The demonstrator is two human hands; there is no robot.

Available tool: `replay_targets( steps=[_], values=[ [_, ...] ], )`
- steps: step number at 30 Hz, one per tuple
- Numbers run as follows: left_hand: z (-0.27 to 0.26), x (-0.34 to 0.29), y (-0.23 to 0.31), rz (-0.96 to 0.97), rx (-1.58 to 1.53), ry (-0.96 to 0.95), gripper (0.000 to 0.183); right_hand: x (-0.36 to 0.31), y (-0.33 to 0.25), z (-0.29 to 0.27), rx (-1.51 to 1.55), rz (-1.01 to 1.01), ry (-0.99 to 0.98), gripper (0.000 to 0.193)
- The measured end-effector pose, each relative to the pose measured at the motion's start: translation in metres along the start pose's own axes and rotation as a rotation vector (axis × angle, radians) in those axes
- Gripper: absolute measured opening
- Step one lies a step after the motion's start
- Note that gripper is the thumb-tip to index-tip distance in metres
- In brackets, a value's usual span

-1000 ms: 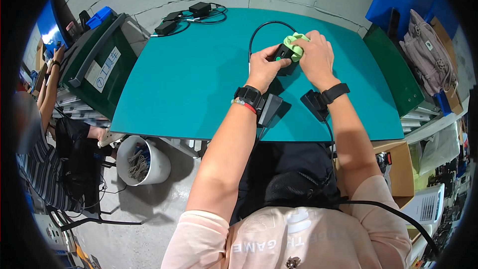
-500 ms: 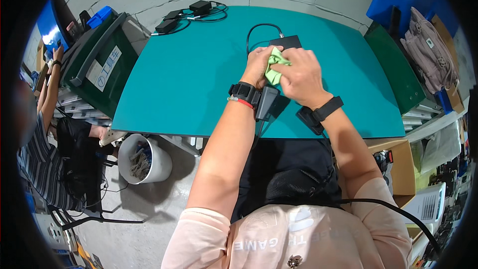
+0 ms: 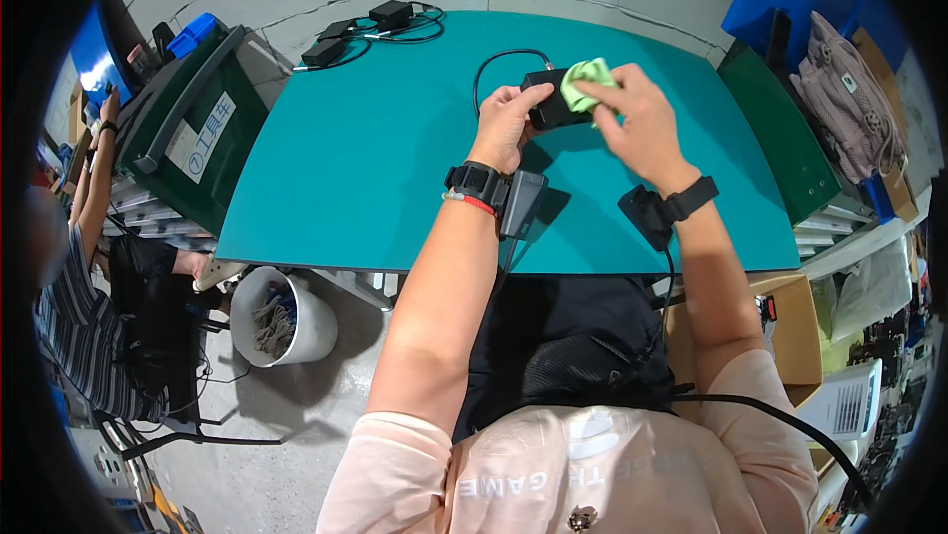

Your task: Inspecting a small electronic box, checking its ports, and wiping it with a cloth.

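Wide head-worn fisheye, looking down, near the teal table (image 3: 375, 173)

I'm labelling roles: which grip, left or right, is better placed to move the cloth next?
Probably right: the right grip holds the cloth at the right end of the box. The left grip holds the box's left side, so seems better placed to steady it.

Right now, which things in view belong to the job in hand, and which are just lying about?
In use:
black box, in the left grip
green cloth, in the right grip
attached black cable

Lying about:
three other black boxes with cables
white bin
cardboard box
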State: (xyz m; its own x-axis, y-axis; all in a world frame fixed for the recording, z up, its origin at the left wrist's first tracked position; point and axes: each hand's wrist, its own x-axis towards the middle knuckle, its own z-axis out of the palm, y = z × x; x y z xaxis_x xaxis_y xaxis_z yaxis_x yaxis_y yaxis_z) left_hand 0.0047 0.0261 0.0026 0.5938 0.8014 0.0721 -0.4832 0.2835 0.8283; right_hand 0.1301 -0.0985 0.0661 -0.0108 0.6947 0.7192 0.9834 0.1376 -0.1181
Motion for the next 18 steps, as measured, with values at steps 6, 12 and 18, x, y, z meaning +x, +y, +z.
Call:
replay_targets(
  steps=[6,12,18],
  values=[
    [0.002,-0.004,0.004,-0.08,-0.002,-0.039,0.032,-0.002,0.051,-0.005,-0.365,0.113,-0.219,0.024],
    [0.005,-0.006,0.009,-0.102,-0.026,-0.102,0.033,-0.022,0.095,-0.021,-0.621,0.372,-0.29,0.025],
    [0.01,-0.011,0.009,-0.171,-0.071,-0.152,0.028,-0.005,0.075,0.007,0.475,0.519,-0.16,0.038]
  ],
)
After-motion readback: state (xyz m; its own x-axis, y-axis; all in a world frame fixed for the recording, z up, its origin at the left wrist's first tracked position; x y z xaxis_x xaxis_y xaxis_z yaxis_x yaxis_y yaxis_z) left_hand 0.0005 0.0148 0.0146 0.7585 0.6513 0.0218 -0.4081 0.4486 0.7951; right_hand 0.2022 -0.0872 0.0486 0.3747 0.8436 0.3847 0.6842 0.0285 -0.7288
